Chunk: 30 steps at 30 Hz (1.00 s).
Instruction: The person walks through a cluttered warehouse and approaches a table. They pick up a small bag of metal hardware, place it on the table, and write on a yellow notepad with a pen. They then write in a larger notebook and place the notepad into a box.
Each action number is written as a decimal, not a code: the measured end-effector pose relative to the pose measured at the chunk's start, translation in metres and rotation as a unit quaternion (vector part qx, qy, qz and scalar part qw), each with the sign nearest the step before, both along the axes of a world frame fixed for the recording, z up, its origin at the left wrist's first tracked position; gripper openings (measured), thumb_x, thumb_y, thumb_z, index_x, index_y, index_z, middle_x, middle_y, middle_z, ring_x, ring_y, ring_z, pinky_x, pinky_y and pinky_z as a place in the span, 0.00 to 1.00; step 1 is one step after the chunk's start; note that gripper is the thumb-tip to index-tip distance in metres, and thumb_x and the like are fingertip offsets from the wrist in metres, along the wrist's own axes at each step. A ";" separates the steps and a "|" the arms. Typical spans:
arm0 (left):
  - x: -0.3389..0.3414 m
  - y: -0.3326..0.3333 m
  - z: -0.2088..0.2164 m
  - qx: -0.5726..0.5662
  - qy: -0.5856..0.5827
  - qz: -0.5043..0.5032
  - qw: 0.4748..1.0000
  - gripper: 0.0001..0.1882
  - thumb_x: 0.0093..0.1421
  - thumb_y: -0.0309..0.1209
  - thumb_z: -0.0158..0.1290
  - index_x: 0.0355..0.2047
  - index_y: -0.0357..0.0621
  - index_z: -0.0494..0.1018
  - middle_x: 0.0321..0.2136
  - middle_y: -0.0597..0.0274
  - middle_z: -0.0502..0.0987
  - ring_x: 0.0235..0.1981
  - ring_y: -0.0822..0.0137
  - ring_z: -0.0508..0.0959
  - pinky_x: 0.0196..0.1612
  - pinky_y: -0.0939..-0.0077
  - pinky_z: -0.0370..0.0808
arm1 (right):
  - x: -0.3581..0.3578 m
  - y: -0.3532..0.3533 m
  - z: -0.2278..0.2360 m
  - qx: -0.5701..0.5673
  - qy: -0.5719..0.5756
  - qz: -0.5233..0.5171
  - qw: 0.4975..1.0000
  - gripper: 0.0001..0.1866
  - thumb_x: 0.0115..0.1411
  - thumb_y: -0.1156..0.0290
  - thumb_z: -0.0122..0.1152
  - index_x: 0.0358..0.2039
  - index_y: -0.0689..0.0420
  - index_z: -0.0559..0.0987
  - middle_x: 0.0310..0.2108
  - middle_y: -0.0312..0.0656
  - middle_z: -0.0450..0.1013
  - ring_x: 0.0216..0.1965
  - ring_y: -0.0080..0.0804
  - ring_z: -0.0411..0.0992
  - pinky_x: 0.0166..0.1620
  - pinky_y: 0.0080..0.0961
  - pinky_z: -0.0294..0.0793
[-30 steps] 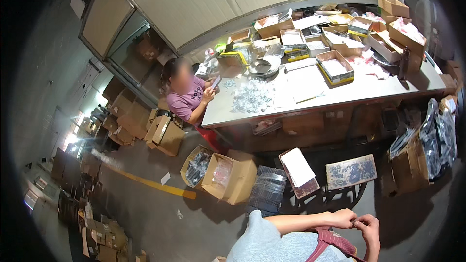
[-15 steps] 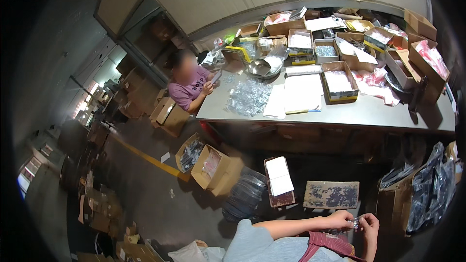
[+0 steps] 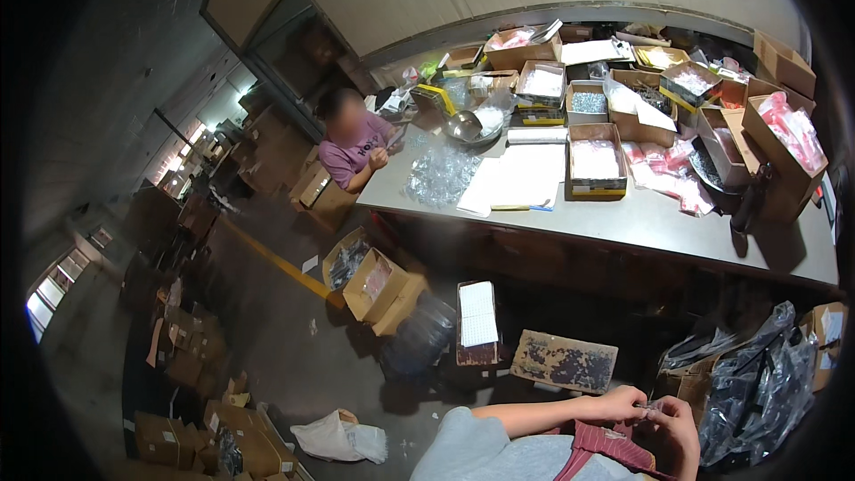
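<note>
Close together at the lower right, in front of my body, are my left hand (image 3: 626,403) and my right hand (image 3: 680,426). Both have their fingers pinched inward and their tips meet. Between them is a small shiny piece (image 3: 654,406), too small and too covered by the fingers to name. Below them, a dark red striped cloth (image 3: 614,447) lies across my grey shirt. Just beyond my left forearm stands a low stool (image 3: 565,361) with a worn, peeling top.
Boxes of small parts, papers (image 3: 530,169) and clear bags (image 3: 442,174) cover the long table (image 3: 641,223). A person (image 3: 354,142) in a purple shirt sits at its left end. Cartons (image 3: 374,289) stand on the floor, and a plastic-covered carton (image 3: 757,392) is at my right.
The whole view has tilted and shifted, so the stool and boxes appear displaced. My hands stay together, and the shiny piece between them shows less. The other person's hands have moved slightly.
</note>
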<state>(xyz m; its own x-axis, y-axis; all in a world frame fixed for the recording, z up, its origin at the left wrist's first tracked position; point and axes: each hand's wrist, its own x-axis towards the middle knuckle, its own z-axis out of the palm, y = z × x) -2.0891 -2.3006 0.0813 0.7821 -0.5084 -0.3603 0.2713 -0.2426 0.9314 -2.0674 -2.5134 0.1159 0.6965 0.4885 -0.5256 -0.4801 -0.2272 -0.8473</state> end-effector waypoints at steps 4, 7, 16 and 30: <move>0.001 -0.015 0.020 0.000 0.002 0.025 1.000 0.14 0.63 0.36 0.56 0.30 0.35 0.75 0.22 0.59 0.79 0.22 0.70 0.79 0.26 0.73 0.77 | 0.009 -0.020 -0.003 0.023 0.004 0.014 1.000 0.06 0.55 0.78 0.66 0.33 0.64 0.79 0.25 0.38 0.76 0.25 0.23 0.73 0.29 0.21 0.71; 0.001 -0.022 0.001 -0.028 0.008 0.060 0.998 0.13 0.62 0.35 0.56 0.33 0.34 0.76 0.24 0.59 0.79 0.24 0.69 0.80 0.26 0.72 0.78 | 0.013 -0.022 0.003 0.040 0.009 -0.003 0.999 0.06 0.55 0.78 0.66 0.33 0.64 0.78 0.24 0.38 0.76 0.24 0.23 0.72 0.28 0.20 0.70; 0.007 -0.017 -0.002 0.022 -0.015 0.124 0.992 0.13 0.61 0.35 0.57 0.40 0.38 0.76 0.29 0.55 0.80 0.28 0.69 0.80 0.31 0.71 0.75 | 0.037 -0.019 -0.016 0.063 -0.016 0.021 0.998 0.04 0.56 0.82 0.63 0.32 0.65 0.77 0.24 0.40 0.76 0.23 0.25 0.74 0.28 0.20 0.72; 0.019 -0.014 0.003 -0.007 0.002 0.156 0.988 0.11 0.58 0.32 0.60 0.38 0.39 0.76 0.27 0.65 0.77 0.28 0.75 0.74 0.31 0.76 0.71 | 0.056 -0.014 -0.023 0.083 0.007 0.033 0.996 0.14 0.54 0.81 0.67 0.40 0.64 0.76 0.30 0.39 0.77 0.26 0.26 0.76 0.29 0.19 0.74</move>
<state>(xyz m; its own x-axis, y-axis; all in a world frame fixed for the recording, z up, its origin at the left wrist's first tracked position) -2.0698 -2.3146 0.0843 0.9002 -0.2476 -0.3582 0.3346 -0.1332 0.9329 -2.0112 -2.5276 0.0933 0.6536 0.6133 -0.4435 -0.4806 -0.1164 -0.8692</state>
